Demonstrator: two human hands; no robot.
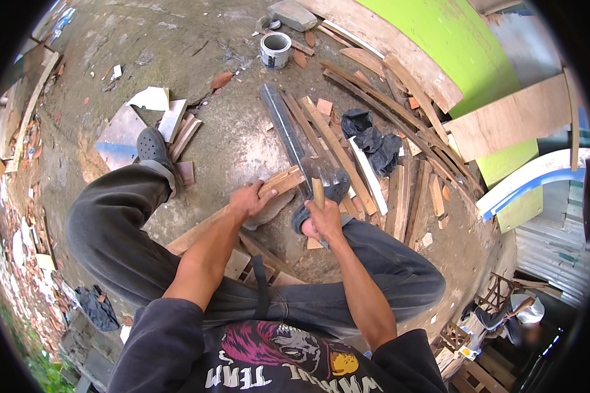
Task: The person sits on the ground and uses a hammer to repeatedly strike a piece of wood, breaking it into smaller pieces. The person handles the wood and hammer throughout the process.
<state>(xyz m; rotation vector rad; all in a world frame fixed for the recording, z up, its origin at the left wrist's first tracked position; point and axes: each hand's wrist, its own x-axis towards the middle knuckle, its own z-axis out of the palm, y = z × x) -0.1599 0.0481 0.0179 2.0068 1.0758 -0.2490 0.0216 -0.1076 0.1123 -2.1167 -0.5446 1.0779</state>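
**Hammer gripped over a wooden strip on a concrete floor**

Seen from above, seated low on rough concrete, knees spread wide in dark grey trousers. Left hand laid flat across a long wooden strip, fingers curled over its far edge and pinning it down; strip ran diagonally from under the left forearm up toward the right, its upper end just beside the hammer head. Right hand clenched round the pale wooden handle of a hammer, handle upright in the fist, dark metal head above the knuckles and close over the strip's end. Could not tell whether the head touched the wood.

Right foot in a grey clog planted just under the hammer, partly hidden by the right hand. Left foot in a matching dark clog set well apart to the left, beside a few flat offcuts and a pale sheet scrap.

Beyond the hands: a long dark metal bar lying lengthwise away from the body, flanked by loose wooden slats fanned across the floor. Crumpled black cloth among the slats to the right. White paint tin standing upright farther off, near a grey stone block. Large bright green panel leaning at the upper right, with plywood boards in front of it. Another person crouched at the lower right edge, well apart.
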